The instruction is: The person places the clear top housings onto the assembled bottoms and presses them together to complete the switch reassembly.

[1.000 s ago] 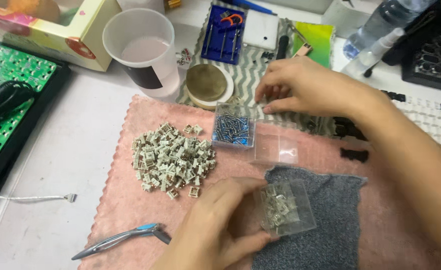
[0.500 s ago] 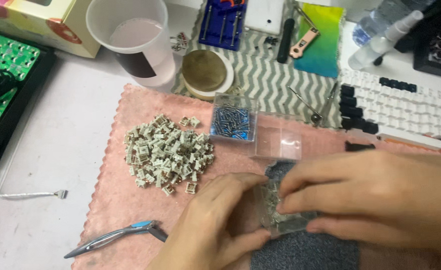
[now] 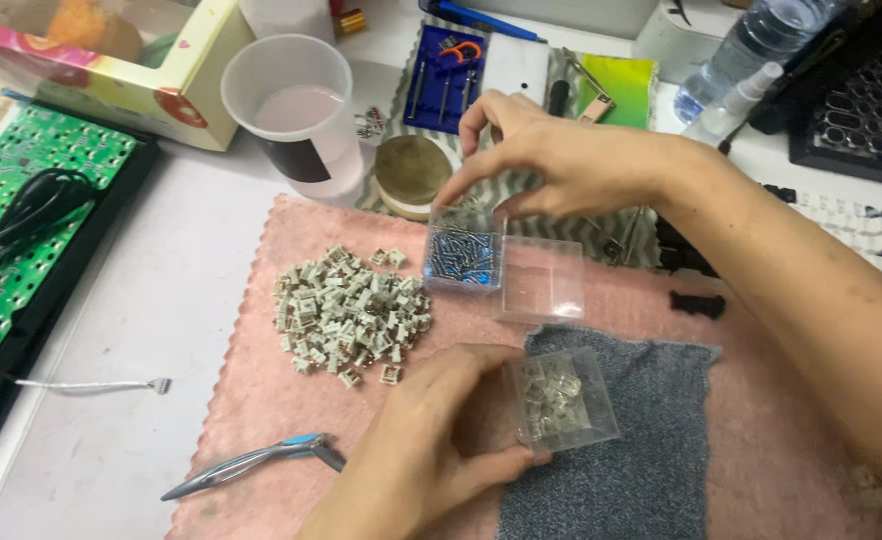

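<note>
My left hand [image 3: 431,440] holds a small clear plastic box [image 3: 563,398] with several pale parts in it, resting on a grey cloth [image 3: 631,470]. My right hand [image 3: 551,155] reaches over a second clear box [image 3: 463,255] that holds small blue-grey metal springs, fingertips at its far rim. That box's clear lid [image 3: 543,280] lies open beside it. A pile of small grey-white switch parts [image 3: 346,310] sits on the pink mat [image 3: 261,420] to the left of the boxes.
Blue-handled tweezers [image 3: 251,462] lie at the mat's front left. A clear plastic cup [image 3: 296,110], a round brass tin [image 3: 411,170] and a blue tool case [image 3: 444,65] stand behind. A green circuit board [image 3: 21,230] is at far left, keyboard keycaps [image 3: 861,230] at right.
My right hand has moved from the small box on the grey cloth back up to the box of springs. My left hand has stayed on the small box.
</note>
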